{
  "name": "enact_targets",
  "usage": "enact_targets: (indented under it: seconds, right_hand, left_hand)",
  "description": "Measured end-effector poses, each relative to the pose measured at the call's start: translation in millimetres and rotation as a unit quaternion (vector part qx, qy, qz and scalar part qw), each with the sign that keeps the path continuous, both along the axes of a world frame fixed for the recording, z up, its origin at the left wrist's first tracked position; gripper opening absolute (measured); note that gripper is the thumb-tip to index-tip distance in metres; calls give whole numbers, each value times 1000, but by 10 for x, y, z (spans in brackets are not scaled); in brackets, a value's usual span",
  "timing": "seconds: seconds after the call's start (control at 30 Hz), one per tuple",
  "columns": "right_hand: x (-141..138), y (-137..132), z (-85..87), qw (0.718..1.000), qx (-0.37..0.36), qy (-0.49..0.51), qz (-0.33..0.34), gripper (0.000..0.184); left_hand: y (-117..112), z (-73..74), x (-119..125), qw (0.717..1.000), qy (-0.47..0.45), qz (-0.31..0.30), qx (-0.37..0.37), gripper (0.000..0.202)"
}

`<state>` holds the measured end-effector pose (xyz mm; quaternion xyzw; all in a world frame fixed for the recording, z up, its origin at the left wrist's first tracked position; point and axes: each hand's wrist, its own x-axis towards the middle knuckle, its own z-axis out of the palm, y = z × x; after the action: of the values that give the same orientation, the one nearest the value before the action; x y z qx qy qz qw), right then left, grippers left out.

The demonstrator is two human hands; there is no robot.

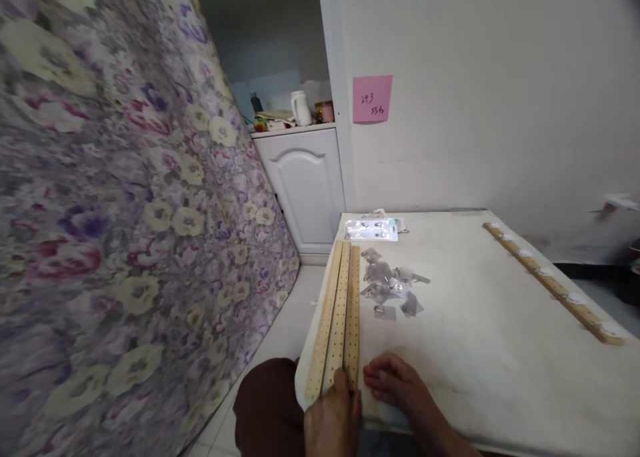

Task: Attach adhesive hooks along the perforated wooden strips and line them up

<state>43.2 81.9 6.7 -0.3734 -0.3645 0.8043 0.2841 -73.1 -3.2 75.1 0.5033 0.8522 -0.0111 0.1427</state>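
Three long perforated wooden strips (340,310) lie side by side along the left edge of a white table (480,350). My left hand (333,420) rests on their near ends with its fingers closed over the middle strip. My right hand (395,384) lies on the table just right of the strips, fingers curled, touching the nearest strip's end. A pile of small clear plastic hooks (393,287) sits beyond, right of the strips. A blister pack of hooks (373,229) lies at the far left corner.
Another wooden strip (550,280) with white pieces along it lies near the table's right edge. A pink sticky note (372,98) is on the wall. A floral mattress (115,210) leans at left. A white cabinet (305,184) stands behind.
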Motion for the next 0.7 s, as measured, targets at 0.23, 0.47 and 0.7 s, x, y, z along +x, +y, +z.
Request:
enact_targets:
  seconds: [0.23,0.47,0.7]
  right_hand:
    - [-85,-60,-35,1000,2,27,4,41]
    - [-110,-101,-40,999,-14,30,4,40]
    - [-117,-78,-86,1000,6,19,-20,43]
  left_hand:
    - [-4,65,18,1000,15,5,9,24]
    - [35,56,43,999,15,2,-32,30]
    - [80,112,54,999,22,15,-20,27]
